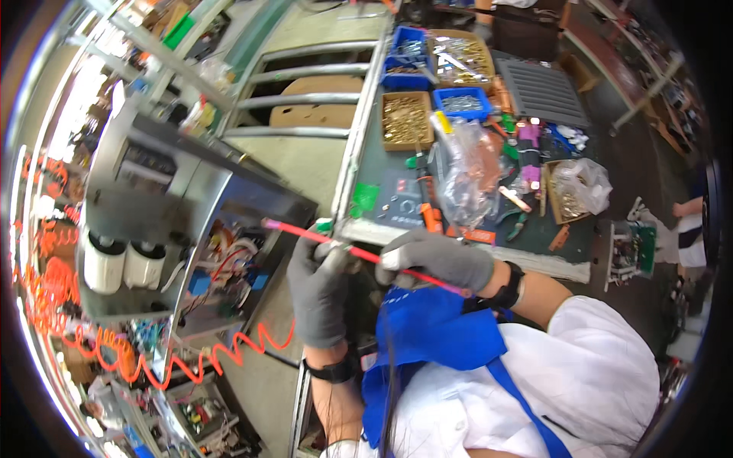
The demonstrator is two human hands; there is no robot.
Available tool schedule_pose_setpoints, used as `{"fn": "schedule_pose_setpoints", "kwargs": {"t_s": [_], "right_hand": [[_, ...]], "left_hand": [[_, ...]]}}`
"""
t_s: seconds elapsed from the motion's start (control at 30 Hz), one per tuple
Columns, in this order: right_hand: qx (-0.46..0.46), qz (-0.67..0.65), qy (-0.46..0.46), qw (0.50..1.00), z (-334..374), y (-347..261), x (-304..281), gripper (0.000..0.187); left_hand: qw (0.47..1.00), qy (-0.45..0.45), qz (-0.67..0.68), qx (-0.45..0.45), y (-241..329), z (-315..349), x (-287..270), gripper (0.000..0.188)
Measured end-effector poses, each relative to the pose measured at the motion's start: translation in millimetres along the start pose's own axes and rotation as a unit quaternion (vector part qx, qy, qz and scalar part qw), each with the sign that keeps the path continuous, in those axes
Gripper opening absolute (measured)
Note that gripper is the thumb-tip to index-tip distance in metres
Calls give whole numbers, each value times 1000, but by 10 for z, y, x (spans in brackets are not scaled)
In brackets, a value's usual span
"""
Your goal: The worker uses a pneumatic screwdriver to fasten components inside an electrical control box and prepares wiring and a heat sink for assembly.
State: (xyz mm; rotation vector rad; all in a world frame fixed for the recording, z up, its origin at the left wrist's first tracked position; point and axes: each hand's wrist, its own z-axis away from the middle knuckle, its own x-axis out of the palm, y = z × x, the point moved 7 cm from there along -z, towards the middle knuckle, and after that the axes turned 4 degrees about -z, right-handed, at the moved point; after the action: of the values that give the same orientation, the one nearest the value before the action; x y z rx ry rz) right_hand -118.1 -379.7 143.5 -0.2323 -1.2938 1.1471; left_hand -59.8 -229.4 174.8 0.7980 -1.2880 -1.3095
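A thin, straight red cable-like length (365, 254) runs slantwise in front of my chest, with pinkish ends. Whether it is a cable or a tube I cannot tell. My left hand (319, 286), in a grey glove, pinches it left of its middle. My right hand (443, 259), gloved the same way, has its fingers closed on it farther right. The left end points toward a metal cabinet (206, 237) with an exposed inside, holding two white cylinders (104, 263) and bundles of wiring. Fingertips of both hands are partly hidden.
A workbench ahead to the right carries a box of brass-coloured parts (406, 120), blue bins (463, 103), a plastic bag (467, 172), pliers (517, 227) and an orange-handled tool (430, 217). A roller conveyor (305, 99) lies ahead. Coiled red hose (206, 372) hangs at left.
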Motion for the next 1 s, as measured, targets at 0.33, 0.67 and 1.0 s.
{"fn": "schedule_pose_setpoints", "kwargs": {"t_s": [0.33,0.67,1.0], "right_hand": [[-179,228,40,956,64,-196,-40,29],[-348,592,211,696,268,-395,181,11],[-257,477,143,828,117,-489,106,22]], "left_hand": [[997,44,2,-66,-72,-54,113,35],[994,-10,-26,-104,-274,192,102,29],[998,22,-2,-67,-273,348,-64,25]]}}
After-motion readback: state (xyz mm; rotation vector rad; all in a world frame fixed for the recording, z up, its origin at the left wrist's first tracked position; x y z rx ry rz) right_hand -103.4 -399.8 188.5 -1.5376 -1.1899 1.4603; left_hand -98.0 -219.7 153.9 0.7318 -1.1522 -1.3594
